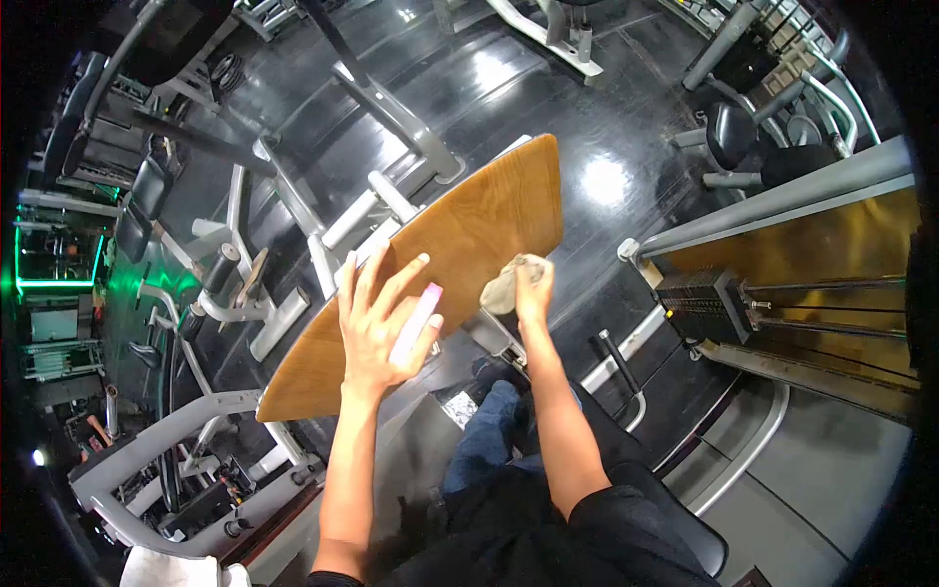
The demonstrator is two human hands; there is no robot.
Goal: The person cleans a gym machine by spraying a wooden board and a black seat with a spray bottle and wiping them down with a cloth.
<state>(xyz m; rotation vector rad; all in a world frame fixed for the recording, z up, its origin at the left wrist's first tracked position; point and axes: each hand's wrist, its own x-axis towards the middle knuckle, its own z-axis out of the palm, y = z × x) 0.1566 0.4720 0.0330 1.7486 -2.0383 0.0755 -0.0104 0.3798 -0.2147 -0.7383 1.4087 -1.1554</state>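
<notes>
A curved wooden board [469, 227] is tilted across the middle of the view. My left hand [381, 323] is over its lower left part, fingers spread, with a white and pink object [416, 323] held between thumb and palm. What that object is I cannot make out. My right hand [531, 289] is closed on a beige cloth [502, 292], which lies against the board's lower right edge. Whether the left fingertips touch the wood is not clear.
Grey gym frames [391, 112] stand behind the board. At the right is a machine with a black weight stack [704, 305] and a slanting grey post [773, 217]. A white cloth [171, 569] lies at the bottom left. My legs in jeans [484, 435] are below.
</notes>
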